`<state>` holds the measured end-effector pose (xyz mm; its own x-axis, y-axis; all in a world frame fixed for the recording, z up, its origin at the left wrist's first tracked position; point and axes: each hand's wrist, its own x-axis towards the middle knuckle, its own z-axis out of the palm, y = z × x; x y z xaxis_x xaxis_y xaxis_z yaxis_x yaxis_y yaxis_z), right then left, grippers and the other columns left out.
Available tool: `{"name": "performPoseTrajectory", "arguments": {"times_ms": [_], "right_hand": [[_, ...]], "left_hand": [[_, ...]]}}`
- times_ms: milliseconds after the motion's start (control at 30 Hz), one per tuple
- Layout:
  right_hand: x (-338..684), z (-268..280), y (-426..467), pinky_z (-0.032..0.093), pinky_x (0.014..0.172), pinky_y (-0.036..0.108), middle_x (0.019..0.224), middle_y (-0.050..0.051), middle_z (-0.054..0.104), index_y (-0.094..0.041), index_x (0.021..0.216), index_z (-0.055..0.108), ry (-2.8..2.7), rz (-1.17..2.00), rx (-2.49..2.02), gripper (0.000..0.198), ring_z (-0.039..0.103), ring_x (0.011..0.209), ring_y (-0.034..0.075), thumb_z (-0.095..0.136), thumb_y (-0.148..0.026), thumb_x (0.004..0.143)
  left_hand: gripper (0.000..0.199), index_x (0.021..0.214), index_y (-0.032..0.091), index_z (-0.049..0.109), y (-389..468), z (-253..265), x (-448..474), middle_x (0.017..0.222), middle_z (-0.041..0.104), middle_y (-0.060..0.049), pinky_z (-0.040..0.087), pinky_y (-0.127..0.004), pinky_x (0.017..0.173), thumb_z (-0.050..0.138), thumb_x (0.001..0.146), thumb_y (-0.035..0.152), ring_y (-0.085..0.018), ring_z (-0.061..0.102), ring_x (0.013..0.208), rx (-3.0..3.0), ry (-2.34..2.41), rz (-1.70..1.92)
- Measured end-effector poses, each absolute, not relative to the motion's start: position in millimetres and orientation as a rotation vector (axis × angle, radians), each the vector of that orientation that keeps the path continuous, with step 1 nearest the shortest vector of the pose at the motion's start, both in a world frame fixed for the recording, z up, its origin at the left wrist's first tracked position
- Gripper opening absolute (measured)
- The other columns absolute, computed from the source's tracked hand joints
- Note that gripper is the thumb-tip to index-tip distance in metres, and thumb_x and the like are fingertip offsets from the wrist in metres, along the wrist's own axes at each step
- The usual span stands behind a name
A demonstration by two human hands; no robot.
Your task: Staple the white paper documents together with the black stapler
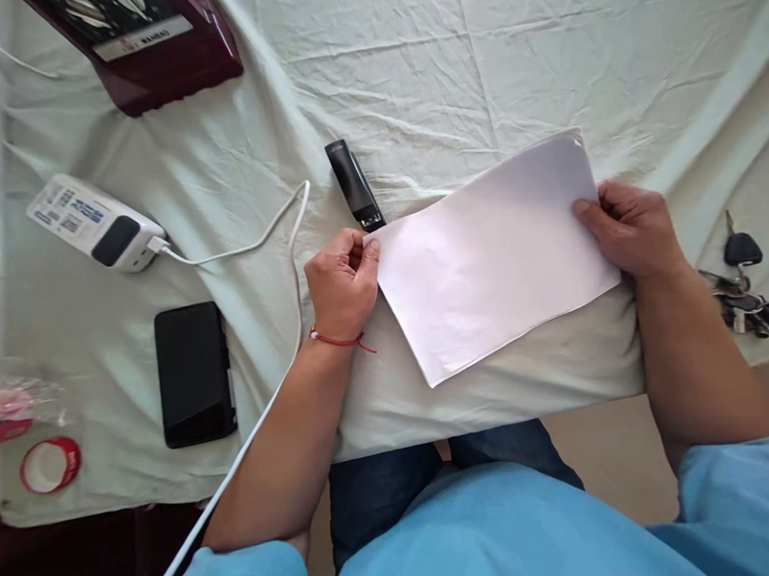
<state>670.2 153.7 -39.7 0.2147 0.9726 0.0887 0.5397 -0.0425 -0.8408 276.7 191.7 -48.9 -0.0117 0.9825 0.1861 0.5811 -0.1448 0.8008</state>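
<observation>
2 hands point(342, 282) point(636, 232) hold white paper point(492, 261), long axis slanting away rightward.

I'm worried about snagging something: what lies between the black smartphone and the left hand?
In the head view, a white cable runs over the pale cloth between the black smartphone and the left hand.

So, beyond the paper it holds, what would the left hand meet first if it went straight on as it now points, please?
Probably the black stapler just ahead of the left hand, though it might pass above, as depth is unclear.
</observation>
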Motion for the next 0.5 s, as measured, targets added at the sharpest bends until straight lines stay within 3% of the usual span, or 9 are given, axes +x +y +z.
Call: {"name": "performPoseTrajectory", "arguments": {"times_ms": [133, 267, 433, 500], "right_hand": [[669, -42, 153, 0.031, 0.061, 0.032, 0.071, 0.000, 0.059, -0.023, 0.089, 0.078, -1.363, 0.612, -1.741, 0.030, 0.044, 0.066, 0.014, 0.085, -0.052, 0.089], [669, -44, 157, 0.033, 0.064, 0.033, 0.070, 0.000, 0.058, -0.023, 0.084, 0.075, -1.407, 0.569, -1.771, 0.027, 0.045, 0.066, 0.014, 0.082, -0.048, 0.090], [668, -44, 157, 0.033, 0.066, 0.034, 0.070, 0.000, 0.057, -0.022, 0.082, 0.073, -1.418, 0.579, -1.736, 0.024, 0.044, 0.067, 0.014, 0.080, -0.043, 0.092], [669, -44, 157, 0.032, 0.067, 0.034, 0.070, 0.000, 0.057, -0.022, 0.082, 0.072, -1.417, 0.596, -1.739, 0.024, 0.043, 0.068, 0.014, 0.080, -0.043, 0.092]], "left_hand": [[0.012, 0.094, 0.022, 0.077, 191, -53, 274, 0.080, 0.069, 0.000, 0.050, -0.032, 0.073, 0.070, 0.094, 0.032, -0.015, 0.056, 0.068, 1.827, 1.642, 1.046], [0.030, 0.120, 0.024, 0.085, 189, -57, 270, 0.096, 0.071, -0.003, 0.055, -0.035, 0.076, 0.074, 0.092, 0.024, -0.016, 0.056, 0.070, 1.939, 1.713, 1.095], [0.031, 0.123, 0.025, 0.087, 188, -64, 268, 0.109, 0.072, -0.011, 0.061, -0.043, 0.100, 0.074, 0.094, 0.025, -0.028, 0.072, 0.104, 2.006, 1.776, 1.080], [0.031, 0.122, 0.024, 0.088, 188, -67, 267, 0.112, 0.072, -0.013, 0.062, -0.046, 0.102, 0.073, 0.095, 0.028, -0.030, 0.072, 0.108, 2.009, 1.803, 1.080]]}}
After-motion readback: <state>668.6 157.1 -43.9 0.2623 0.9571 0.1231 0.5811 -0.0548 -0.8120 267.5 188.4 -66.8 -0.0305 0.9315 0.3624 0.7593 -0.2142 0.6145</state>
